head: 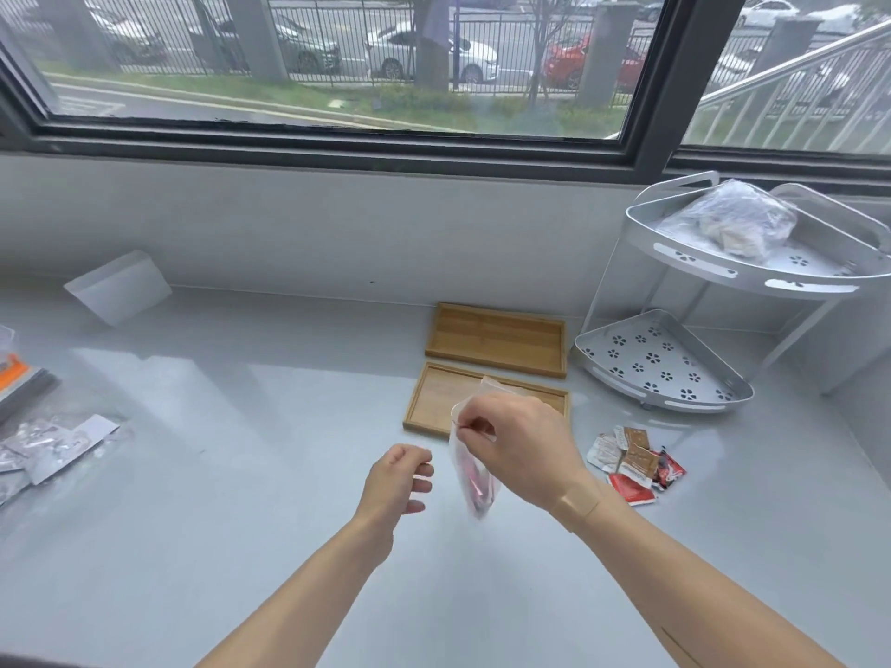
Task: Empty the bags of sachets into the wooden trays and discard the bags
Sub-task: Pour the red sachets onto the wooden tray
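the big grey table (250, 474) runs under the window, and off in the right corner sits a two-tier metal rack (723, 301) with a crumpled plastic bag (733, 224) on its top shelf. two wooden trays lie side by side in the middle: the far tray (496, 337) and the near tray (436, 402), both looking bare as far as one can see, though part of the near one is hidden behind the hand. over on the left edge there's a pile of silvery sachet packs in clear bags (43, 450). just right of the near tray a little heap of loose sachets (636, 462), red and brown, is lying on the table rather than in a tray.

the right hand (520, 445) pinches the top edge of a small clear bag (475, 479) that hangs down in the air just in front of the near tray, reddish sachets visible in its bottom. the left hand (400, 479) hovers just beside it, fingers loosely curled, holding nothing.

so this looks like the opening step for this bag. the next move probably calls for the left grip to take the other lip, pull the mouth apart, then tip it over the near tray.
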### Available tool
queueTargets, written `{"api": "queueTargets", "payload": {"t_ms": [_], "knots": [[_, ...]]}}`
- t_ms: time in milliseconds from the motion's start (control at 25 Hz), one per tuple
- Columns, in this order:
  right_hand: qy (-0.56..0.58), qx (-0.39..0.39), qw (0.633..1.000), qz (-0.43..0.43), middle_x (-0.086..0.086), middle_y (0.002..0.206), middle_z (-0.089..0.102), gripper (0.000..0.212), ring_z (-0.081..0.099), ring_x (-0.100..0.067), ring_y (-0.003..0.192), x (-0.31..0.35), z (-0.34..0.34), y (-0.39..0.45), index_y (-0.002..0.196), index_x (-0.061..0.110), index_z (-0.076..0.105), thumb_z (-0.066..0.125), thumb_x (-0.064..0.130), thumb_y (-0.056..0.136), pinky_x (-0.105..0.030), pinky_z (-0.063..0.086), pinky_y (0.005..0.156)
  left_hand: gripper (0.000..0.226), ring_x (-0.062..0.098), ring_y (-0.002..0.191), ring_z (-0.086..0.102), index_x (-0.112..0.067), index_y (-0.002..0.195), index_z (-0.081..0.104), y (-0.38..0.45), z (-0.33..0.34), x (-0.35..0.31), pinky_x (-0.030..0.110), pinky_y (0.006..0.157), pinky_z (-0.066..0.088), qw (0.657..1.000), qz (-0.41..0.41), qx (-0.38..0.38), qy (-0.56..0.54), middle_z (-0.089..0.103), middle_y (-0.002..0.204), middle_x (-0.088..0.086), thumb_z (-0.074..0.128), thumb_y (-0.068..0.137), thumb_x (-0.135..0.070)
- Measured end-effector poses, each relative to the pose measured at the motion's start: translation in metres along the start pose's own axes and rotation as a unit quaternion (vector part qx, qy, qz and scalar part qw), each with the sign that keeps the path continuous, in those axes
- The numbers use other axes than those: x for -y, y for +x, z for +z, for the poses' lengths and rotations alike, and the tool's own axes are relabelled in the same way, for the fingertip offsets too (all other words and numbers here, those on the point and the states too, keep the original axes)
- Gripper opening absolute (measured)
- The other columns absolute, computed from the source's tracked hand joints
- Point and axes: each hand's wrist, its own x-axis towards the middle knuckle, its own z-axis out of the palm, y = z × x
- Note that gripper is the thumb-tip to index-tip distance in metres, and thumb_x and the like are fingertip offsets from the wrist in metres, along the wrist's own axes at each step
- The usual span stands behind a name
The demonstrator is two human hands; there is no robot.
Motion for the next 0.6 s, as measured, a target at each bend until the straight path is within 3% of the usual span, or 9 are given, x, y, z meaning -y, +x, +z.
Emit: {"api": "queueTargets", "payload": {"t_ms": [80,160,280,400,600], "knots": [[0.018,-0.012,1.0,-0.015,0.011,0.083,0.071,0.007,0.062,-0.011,0.077,-0.005,-0.009,0.001,0.081,0.026,0.068,0.063,0.023,0.084,-0.026,0.048,0.065,0.025,0.023,0.087,0.063,-0.012,0.106,0.064,0.002,0.014,0.028,0.039,0.075,0.056,0.995,-0.094,0.024,-0.022,0.067,0.105,0.006,0.055,0.091,-0.029],[0.05,-0.017,0.998,-0.029,0.011,0.08,0.07,0.004,0.06,-0.009,0.072,-0.012,-0.016,0.0,0.08,0.025,0.069,0.066,0.022,0.083,-0.027,0.049,0.066,0.026,0.026,0.089,0.063,-0.012,0.107,0.065,0.0,0.029,0.042,0.041,0.08,0.055,0.985,-0.137,0.056,-0.082,0.067,0.102,0.009,0.049,0.093,-0.027],[0.083,-0.019,0.995,-0.047,0.011,0.077,0.069,0.001,0.054,-0.005,0.067,-0.022,-0.024,0.0,0.08,0.024,0.068,0.068,0.023,0.082,-0.03,0.052,0.067,0.03,0.026,0.089,0.064,-0.01,0.104,0.071,0.001,0.039,0.046,0.04,0.079,0.051,0.975,-0.129,0.078,-0.164,0.069,0.094,0.01,0.044,0.094,-0.021],[0.115,-0.019,0.992,-0.046,0.012,0.075,0.068,0.001,0.058,-0.009,0.067,-0.038,-0.029,0.003,0.081,0.023,0.067,0.068,0.022,0.081,-0.036,0.054,0.069,0.024,0.024,0.087,0.065,-0.011,0.101,0.073,0.008,0.04,0.047,0.037,0.077,0.048,0.975,-0.107,0.072,-0.181,0.072,0.093,0.009,0.053,0.094,-0.022],[0.105,0.009,0.994,-0.017,0.018,0.068,0.059,0.006,0.059,-0.008,0.065,-0.071,-0.034,0.012,0.082,0.027,0.063,0.068,0.024,0.08,-0.039,0.054,0.069,0.015,0.019,0.076,0.064,-0.014,0.094,0.066,0.027,0.034,0.041,0.031,0.068,0.047,0.98,-0.084,-0.011,-0.18,0.074,0.081,0.003,0.054,0.098,-0.021]]}}
